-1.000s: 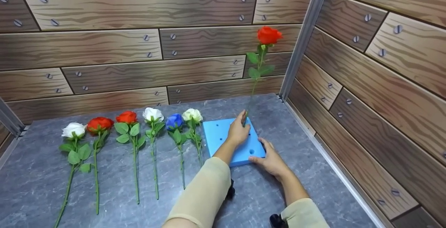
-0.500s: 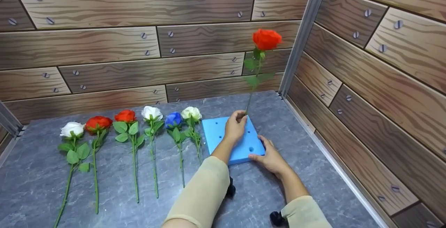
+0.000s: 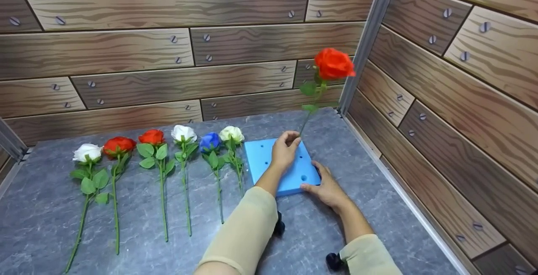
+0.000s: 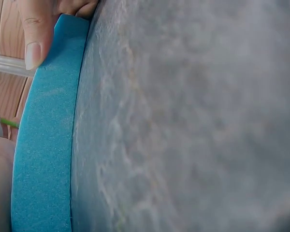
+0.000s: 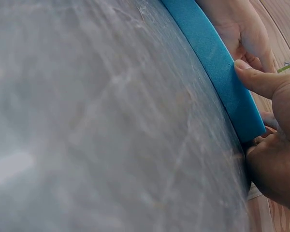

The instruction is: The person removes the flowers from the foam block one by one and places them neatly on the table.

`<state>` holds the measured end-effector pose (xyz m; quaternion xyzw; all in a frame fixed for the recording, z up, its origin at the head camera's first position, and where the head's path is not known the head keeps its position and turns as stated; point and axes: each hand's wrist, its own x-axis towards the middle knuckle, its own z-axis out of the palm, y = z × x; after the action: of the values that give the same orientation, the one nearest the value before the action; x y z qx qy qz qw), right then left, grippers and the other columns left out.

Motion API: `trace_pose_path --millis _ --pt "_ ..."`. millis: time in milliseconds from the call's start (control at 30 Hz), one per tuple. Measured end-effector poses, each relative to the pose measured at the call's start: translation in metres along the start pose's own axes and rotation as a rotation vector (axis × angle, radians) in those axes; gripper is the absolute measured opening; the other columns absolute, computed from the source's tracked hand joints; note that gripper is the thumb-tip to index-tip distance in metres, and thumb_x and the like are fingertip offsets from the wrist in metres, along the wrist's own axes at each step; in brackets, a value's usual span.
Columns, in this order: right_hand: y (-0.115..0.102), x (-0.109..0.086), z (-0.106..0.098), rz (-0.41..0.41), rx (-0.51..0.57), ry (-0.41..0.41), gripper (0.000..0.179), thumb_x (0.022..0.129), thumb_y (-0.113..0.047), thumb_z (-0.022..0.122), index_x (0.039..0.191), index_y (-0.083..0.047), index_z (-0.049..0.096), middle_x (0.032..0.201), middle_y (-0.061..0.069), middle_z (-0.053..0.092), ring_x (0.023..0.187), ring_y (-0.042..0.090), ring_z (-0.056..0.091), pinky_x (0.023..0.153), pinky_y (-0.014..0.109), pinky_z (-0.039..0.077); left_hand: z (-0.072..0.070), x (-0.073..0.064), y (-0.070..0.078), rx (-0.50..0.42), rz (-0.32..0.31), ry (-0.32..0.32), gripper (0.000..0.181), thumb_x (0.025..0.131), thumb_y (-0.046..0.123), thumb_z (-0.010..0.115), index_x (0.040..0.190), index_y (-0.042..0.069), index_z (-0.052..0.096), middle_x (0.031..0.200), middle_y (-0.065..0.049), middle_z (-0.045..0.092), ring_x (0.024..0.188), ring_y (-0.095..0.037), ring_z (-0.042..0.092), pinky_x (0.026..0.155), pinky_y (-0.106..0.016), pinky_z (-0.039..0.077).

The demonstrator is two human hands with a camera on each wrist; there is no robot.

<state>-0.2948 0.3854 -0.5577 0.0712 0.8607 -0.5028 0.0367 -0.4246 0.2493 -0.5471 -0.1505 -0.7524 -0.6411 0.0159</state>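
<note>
In the head view a red artificial rose point(image 3: 335, 64) stands above the far right part of a blue foam block point(image 3: 296, 167), leaning slightly right. My left hand point(image 3: 282, 154) pinches its green stem low down, just over the block. The stem's lower end is hidden behind the fingers. My right hand point(image 3: 330, 186) grips the block's near right corner, thumb on the front edge and fingers round the side. That thumb point(image 4: 35, 41) and the block's front face point(image 4: 50, 130) show in the left wrist view. In the right wrist view, a bit of stem point(image 5: 287, 66) shows behind my right thumb point(image 5: 253, 79).
Several roses lie in a row left of the block: white point(image 3: 88, 152), red point(image 3: 119, 145), another red point(image 3: 152, 137), white point(image 3: 183, 133), blue point(image 3: 210, 141) and cream point(image 3: 232, 134). Small holes dot the block's top. Wood-patterned walls point(image 3: 126, 52) close off the back and right.
The red rose's head has come down and shifted right. My left fingers, straighter before, are now curled in a pinch on the stem. My right hand stays on the block's corner.
</note>
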Motion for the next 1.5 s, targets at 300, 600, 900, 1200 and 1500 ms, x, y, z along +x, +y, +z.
trace_pose_path --millis 300,600,900,1200,1500 --pt "0.0006 0.0011 0.0000 -0.005 0.001 0.005 0.102 0.085 -0.039 0.080 0.161 -0.015 0.016 0.166 0.019 0.015 0.155 0.039 0.016 0.127 0.057 0.018 0.0007 0.0008 -0.0010 -0.041 0.007 0.024 0.016 0.099 0.030 0.063 0.112 0.024 0.071 0.112 0.004 0.072 0.105 -0.009 0.065 0.090 -0.025 0.054" --pt "0.0007 -0.0002 -0.0007 -0.004 -0.006 -0.005 0.105 0.085 -0.045 0.079 0.162 -0.017 0.015 0.168 0.018 0.009 0.156 0.040 0.012 0.127 0.059 0.015 0.0012 0.0015 -0.0005 -0.087 0.000 0.045 0.022 0.098 0.027 0.065 0.116 0.017 0.072 0.115 0.001 0.073 0.108 -0.012 0.067 0.090 -0.024 0.056" --pt "0.0004 -0.0005 -0.0010 0.003 0.013 -0.004 0.104 0.084 -0.042 0.081 0.162 -0.018 0.017 0.168 0.016 0.012 0.156 0.039 0.011 0.127 0.058 0.016 0.0014 -0.0017 0.0012 -0.093 0.048 0.168 0.018 0.097 0.027 0.066 0.111 0.019 0.074 0.109 -0.001 0.075 0.100 -0.011 0.070 0.080 -0.021 0.057" --pt "0.0026 -0.0006 0.0014 0.010 0.010 -0.004 0.104 0.083 -0.043 0.081 0.162 -0.019 0.017 0.168 0.016 0.012 0.156 0.040 0.012 0.127 0.059 0.016 0.0024 -0.0061 0.0006 -0.069 0.069 0.171 0.023 0.098 0.025 0.064 0.115 0.014 0.073 0.112 -0.001 0.074 0.104 -0.013 0.069 0.085 -0.018 0.056" --pt "-0.0018 -0.0012 0.0008 0.001 0.005 0.002 0.103 0.084 -0.042 0.081 0.162 -0.017 0.018 0.168 0.017 0.013 0.156 0.040 0.014 0.127 0.059 0.018 0.0022 -0.0048 0.0027 -0.057 0.096 0.178 0.022 0.099 0.024 0.063 0.116 0.014 0.072 0.110 -0.003 0.073 0.103 -0.016 0.069 0.086 -0.019 0.056"
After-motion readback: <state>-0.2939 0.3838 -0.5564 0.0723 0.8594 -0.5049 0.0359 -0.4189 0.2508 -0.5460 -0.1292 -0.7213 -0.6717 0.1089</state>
